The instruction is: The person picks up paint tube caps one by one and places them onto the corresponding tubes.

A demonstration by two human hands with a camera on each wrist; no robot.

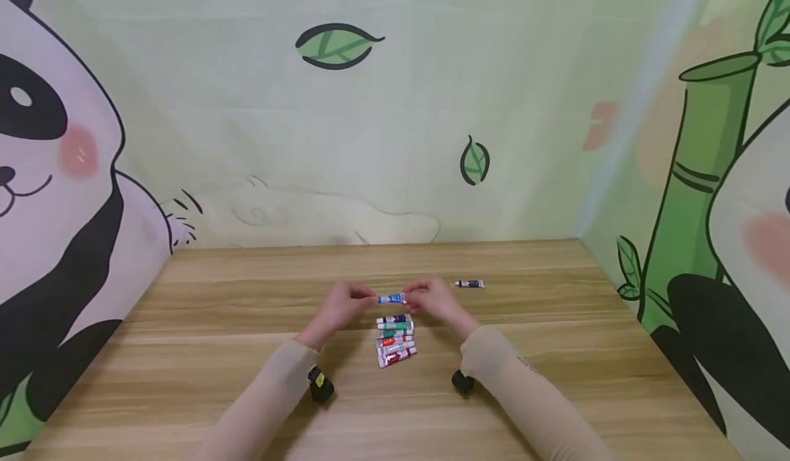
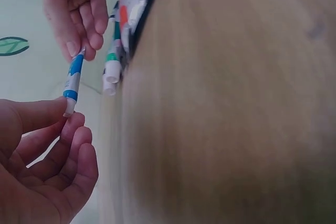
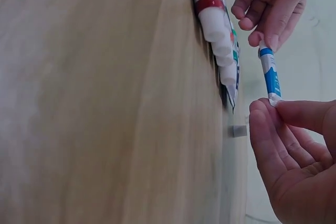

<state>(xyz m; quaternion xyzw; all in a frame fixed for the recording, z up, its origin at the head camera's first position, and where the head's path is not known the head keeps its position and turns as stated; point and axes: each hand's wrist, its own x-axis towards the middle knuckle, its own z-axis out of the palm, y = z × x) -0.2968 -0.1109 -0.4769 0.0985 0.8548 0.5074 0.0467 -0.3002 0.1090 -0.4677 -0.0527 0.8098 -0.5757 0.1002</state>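
Observation:
Both hands hold one small blue-and-white paint tube (image 1: pixel 390 298) between them, lifted above the table. At its white cap the left hand (image 1: pixel 345 304) pinches with thumb and forefinger. The flat crimped end is pinched by the right hand (image 1: pixel 435 301); its other fingers are loosely bent in the right wrist view. Just nearer to the person lies a column of several paint tubes, with a dark blue tube (image 1: pixel 393 320) at the far end, then green tubes (image 1: pixel 395 326), an orange-red tube (image 1: pixel 393 341) and a dark red tube (image 1: pixel 397 357) at the near end.
A single dark navy paint tube (image 1: pixel 470 284) lies apart, beyond the right hand. The wood-grain table (image 1: pixel 247 379) meets a printed cloth backdrop (image 1: pixel 395 138) with pandas and bamboo at its back and sides. Black wrist cameras (image 1: pixel 321 386) hang under both sleeves.

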